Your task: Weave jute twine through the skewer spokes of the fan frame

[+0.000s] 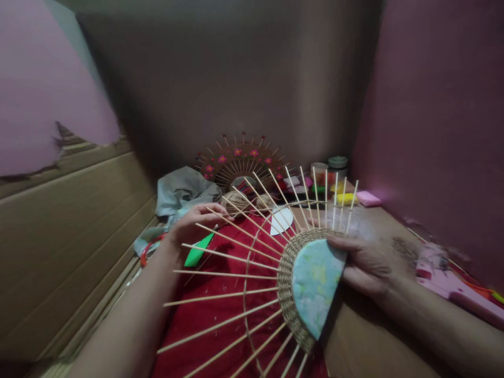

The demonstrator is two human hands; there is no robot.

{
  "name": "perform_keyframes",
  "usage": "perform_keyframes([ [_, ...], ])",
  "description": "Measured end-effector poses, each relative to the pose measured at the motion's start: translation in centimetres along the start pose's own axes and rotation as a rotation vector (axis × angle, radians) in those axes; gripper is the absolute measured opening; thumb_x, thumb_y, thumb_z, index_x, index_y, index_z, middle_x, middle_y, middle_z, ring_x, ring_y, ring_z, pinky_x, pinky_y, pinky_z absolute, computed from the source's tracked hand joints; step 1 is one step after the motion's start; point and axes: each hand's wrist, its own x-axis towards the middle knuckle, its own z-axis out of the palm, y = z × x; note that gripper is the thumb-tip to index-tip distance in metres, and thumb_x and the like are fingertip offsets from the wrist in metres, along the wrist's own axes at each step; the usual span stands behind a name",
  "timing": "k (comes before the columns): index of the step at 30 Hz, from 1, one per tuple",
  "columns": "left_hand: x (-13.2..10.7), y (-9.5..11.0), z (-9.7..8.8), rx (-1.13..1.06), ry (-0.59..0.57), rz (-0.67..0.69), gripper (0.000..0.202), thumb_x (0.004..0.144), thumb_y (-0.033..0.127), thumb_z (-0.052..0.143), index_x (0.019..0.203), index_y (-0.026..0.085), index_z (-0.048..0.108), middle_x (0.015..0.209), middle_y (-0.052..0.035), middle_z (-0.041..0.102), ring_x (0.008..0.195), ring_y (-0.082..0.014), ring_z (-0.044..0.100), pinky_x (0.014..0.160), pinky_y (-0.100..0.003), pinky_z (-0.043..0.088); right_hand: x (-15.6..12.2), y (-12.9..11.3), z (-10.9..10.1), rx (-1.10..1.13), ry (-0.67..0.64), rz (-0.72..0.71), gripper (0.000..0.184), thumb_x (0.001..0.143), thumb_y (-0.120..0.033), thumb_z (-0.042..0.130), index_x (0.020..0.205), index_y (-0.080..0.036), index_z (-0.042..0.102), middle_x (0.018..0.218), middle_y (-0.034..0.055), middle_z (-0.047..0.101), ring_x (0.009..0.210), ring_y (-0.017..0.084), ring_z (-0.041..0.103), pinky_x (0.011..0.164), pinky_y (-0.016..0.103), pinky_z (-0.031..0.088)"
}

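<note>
A half-round fan-shaped piece has a pale blue-green padded half disc at its centre. Around the disc runs a woven twine band, and thin wooden sticks radiate out of it. A loose arc of twine crosses the sticks farther out. My right hand grips the piece at its straight edge, thumb on the front and the other fingers mostly hidden behind. At the upper left sticks, my left hand has its fingers pinched together near the stick tips; what they hold cannot be made out.
A red cloth covers part of the brown board. Behind stand a flower-decorated stick fan, a twine ball and grey cloth. A pink glue gun lies right, green and white cut pieces nearer the middle. Cardboard walls the left.
</note>
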Motion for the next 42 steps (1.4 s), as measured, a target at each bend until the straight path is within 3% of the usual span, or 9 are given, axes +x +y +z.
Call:
perform_keyframes([
  [6,-0.1,0.5,0.6,-0.032,0.089,0.053,0.006,0.062,0.013,0.068,0.068,0.011,0.065,0.073,-0.0095,0.068,0.080,-0.0204,0.063,0.078,-0.029,0.045,-0.2,-0.1,0.3,-0.052,-0.023,-0.005,0.020,0.071,-0.007,0.055,0.080,-0.022,0.066,0.074,0.0062,0.070,0.082,0.023,0.066,0.090,0.043,0.045],
  [12,-0.3,1.2,1.6,-0.008,0.154,0.055,0.007,0.066,0.015,0.066,0.072,0.012,0.065,0.073,-0.0074,0.068,0.072,-0.0156,0.063,0.073,-0.025,0.045,-0.4,-0.2,0.6,-0.089,0.030,0.016,0.022,0.071,-0.009,0.054,0.080,-0.024,0.067,0.074,0.0060,0.071,0.091,0.025,0.064,0.094,0.047,0.042],
  [17,-0.2,1.4,2.2,-0.036,0.183,0.061,0.005,0.069,0.017,0.064,0.072,0.013,0.062,0.068,-0.0044,0.066,0.068,-0.0149,0.063,0.072,-0.026,0.046,-0.5,0.1,0.9,0.003,0.137,0.019,0.023,0.074,-0.003,0.048,0.071,-0.017,0.066,0.070,0.0070,0.071,0.089,0.025,0.065,0.095,0.043,0.043],
  [27,-0.1,1.3,1.8,-0.115,0.171,0.109,0.005,0.071,0.017,0.062,0.074,0.014,0.060,0.069,-0.0049,0.066,0.070,-0.0162,0.063,0.074,-0.029,0.046,-0.4,-0.1,0.9,0.070,0.107,0.087,0.027,0.078,-0.001,0.042,0.075,-0.015,0.066,0.069,0.0075,0.070,0.075,0.020,0.067,0.084,0.038,0.050],
  [34,0.0,1.3,1.6,-0.045,0.202,0.158,0.005,0.068,0.015,0.065,0.070,0.014,0.060,0.066,-0.0031,0.066,0.067,-0.0136,0.061,0.071,-0.026,0.045,-0.4,0.0,0.9,0.070,0.133,0.034,0.027,0.080,0.000,0.040,0.073,-0.008,0.064,0.070,0.0124,0.070,0.073,0.021,0.068,0.082,0.038,0.051],
  [42,0.0,0.3,0.9,0.150,0.036,0.060,0.003,0.063,0.017,0.068,0.064,0.013,0.068,0.071,-0.0071,0.067,0.075,-0.0189,0.061,0.074,-0.030,0.044,-0.2,-0.1,1.1,0.106,0.149,-0.072,0.024,0.078,0.002,0.043,0.080,-0.008,0.064,0.076,0.0134,0.070,0.073,0.023,0.068,0.073,0.039,0.055],
])
